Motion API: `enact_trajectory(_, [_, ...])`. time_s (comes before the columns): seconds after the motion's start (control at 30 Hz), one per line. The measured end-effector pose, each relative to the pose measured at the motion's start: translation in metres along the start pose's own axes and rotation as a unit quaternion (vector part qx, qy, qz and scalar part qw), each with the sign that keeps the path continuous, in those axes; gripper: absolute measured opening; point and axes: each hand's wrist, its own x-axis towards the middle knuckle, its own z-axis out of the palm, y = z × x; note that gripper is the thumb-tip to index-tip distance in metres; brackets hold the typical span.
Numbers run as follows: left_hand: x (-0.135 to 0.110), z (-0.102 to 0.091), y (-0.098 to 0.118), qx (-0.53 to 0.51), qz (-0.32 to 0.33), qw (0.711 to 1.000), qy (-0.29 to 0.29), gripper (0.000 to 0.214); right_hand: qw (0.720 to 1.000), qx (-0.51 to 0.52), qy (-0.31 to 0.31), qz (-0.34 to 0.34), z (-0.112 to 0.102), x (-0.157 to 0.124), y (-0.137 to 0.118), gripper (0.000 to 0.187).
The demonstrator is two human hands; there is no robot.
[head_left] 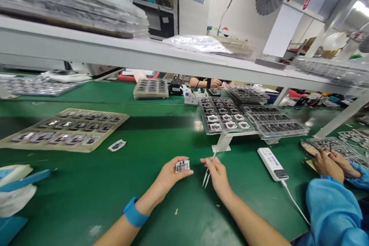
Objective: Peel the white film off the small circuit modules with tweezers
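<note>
Between the thumb and fingers of my left hand (170,175) is a small white-framed part (182,166) with a grey, detailed middle. A blue band circles that wrist. My right hand (216,173) grips a pair of metal tweezers (206,178), whose two tips point down toward me, apart from the part. A similar white-framed piece (117,145) lies alone on the green table (144,207), left of my hands. Beyond it sits a cream tray (95,144) with rows of dark, shiny parts in its pockets.
Clear trays of parts (225,113) stand on a white raised stand (223,143) ahead. A white power strip (272,164) with a cable lies right. A co-worker's hands (328,165) work at far right; another person's hand (215,83) shows behind. A white shelf (161,52) spans above.
</note>
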Motion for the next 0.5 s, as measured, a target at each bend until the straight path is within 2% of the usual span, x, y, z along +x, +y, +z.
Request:
enact_trajectory(0.13, [-0.047, -0.006, 0.007, -0.089, -0.067, 0.993, -0.042, 0.052, 0.993, 0.084, 0.003, 0.084, 0.007, 0.005, -0.011, 0.058])
enact_trajectory(0.23, [-0.062, -0.005, 0.010, -0.157, -0.118, 0.980, -0.039, 0.053, 0.982, 0.143, -0.014, 0.125, 0.012, 0.007, -0.029, 0.057])
enact_trajectory(0.3, [-0.066, -0.003, 0.009, -0.187, -0.148, 0.970, -0.038, 0.055, 0.954, 0.235, -0.058, 0.178, 0.014, 0.004, -0.040, 0.049])
enact_trajectory(0.37, [-0.067, 0.000, 0.007, -0.192, -0.158, 0.968, -0.043, 0.057, 0.947, 0.258, -0.077, 0.173, 0.014, -0.002, -0.045, 0.041])
enact_trajectory(0.5, [-0.068, 0.005, 0.001, -0.189, -0.159, 0.968, -0.045, 0.054, 0.965, 0.228, -0.066, 0.115, 0.014, -0.021, -0.040, 0.031])
